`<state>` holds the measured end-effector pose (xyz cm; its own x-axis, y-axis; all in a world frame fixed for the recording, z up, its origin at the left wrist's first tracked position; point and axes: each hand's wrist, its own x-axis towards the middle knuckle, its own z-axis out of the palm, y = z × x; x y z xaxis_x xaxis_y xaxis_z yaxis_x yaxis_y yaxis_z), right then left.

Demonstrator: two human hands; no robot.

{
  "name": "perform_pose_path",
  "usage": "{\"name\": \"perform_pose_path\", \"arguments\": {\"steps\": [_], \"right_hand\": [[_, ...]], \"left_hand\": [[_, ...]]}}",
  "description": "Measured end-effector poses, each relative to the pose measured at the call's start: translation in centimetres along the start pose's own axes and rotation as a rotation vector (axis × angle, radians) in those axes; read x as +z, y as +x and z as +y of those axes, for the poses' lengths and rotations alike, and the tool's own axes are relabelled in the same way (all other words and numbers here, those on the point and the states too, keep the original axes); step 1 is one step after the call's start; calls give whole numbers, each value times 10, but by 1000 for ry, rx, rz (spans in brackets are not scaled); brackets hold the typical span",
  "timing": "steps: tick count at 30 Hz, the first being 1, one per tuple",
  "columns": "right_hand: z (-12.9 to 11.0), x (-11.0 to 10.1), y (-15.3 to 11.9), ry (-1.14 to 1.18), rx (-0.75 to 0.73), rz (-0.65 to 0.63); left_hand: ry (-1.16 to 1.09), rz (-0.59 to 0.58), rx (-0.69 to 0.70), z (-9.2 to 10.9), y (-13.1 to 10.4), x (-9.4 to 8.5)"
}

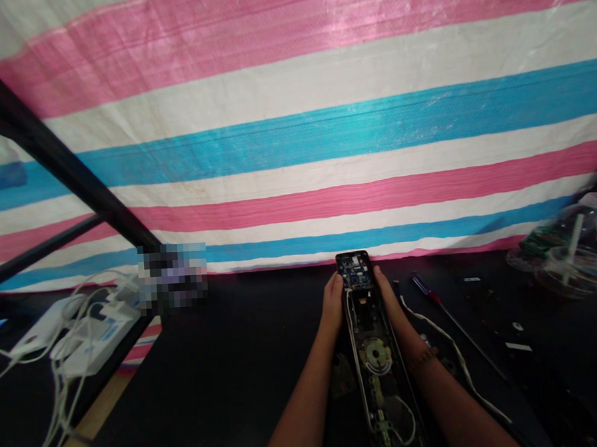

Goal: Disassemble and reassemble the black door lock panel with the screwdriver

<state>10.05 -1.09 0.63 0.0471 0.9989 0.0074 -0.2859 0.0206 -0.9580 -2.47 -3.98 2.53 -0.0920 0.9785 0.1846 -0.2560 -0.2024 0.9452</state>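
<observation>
A long, narrow black housing, apparently an opened electronic door lock (377, 379), lies lengthwise in front of me with its inside facing up. At its far end sits a blue circuit board (356, 274) with white connectors. A round metal disc and thin white wires show farther down. My left hand (334, 300) is closed on the left edge beside the board, thumb on the rim. The opposite edge is gripped by my right hand (385, 294), its thumb pointing up. The undersides of the fingers are hidden.
Right of the housing lie a white cable (449, 339) and a long screwdriver (456, 322). Small parts (518, 347) are scattered beyond. Plastic cups (575, 256) stand far right. At left, a white power strip (97, 337) carries tangled cords beside a black metal frame (75, 172). A striped tarp (324, 139) hangs behind.
</observation>
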Motion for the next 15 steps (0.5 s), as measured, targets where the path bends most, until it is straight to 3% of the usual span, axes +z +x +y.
{"name": "perform_pose_path", "arguments": {"steps": [7, 10, 15], "right_hand": [[1, 1, 3, 74, 56, -34], [0, 0, 6, 81, 10, -42], [-1, -2, 6, 36, -78, 70]], "left_hand": [[-9, 114, 6, -8, 2, -1], [-15, 170, -18, -8, 3, -1], [91, 266, 40, -12, 7, -4]]}}
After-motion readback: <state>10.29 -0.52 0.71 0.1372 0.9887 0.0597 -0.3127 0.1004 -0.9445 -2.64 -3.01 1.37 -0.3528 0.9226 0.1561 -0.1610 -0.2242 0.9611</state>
